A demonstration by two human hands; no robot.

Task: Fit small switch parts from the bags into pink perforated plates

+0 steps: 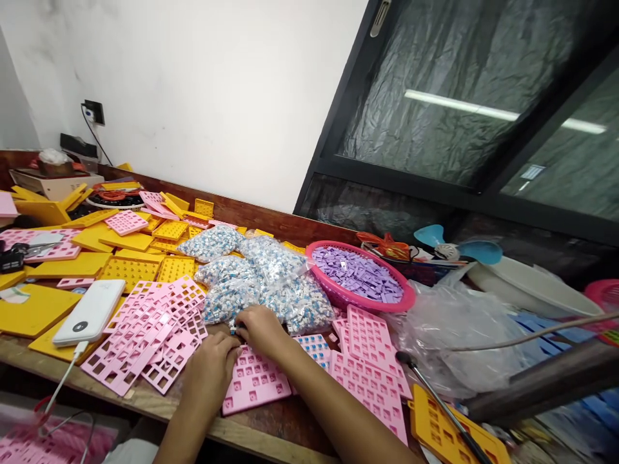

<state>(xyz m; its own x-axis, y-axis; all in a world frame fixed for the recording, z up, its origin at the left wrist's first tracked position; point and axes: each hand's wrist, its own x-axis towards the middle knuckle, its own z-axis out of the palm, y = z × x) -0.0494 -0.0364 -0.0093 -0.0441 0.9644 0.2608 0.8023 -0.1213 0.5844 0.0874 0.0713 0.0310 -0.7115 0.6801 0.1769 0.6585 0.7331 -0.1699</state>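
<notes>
A pink plastic panel with square recesses (256, 381) lies in front of me at the table's edge. My left hand (217, 357) is closed at its upper left corner, gripping that edge. My right hand (260, 330) reaches over the panel's top edge, fingers curled together; whatever they pinch is too small and hidden to name. Just beyond it lie clear bags of small blue and white parts (232, 293). Under my right forearm, partly hidden, is a pink panel with blue pieces in its holes (313, 349).
Pink lattice sheets (145, 328) and a white power bank (91, 312) lie left, before many yellow molded plates (91, 265). At right are a pink basket (409, 298) of purple pieces, stacked pink panels (372, 377), a black-handled rod (445, 409) and a plastic bag (449, 322).
</notes>
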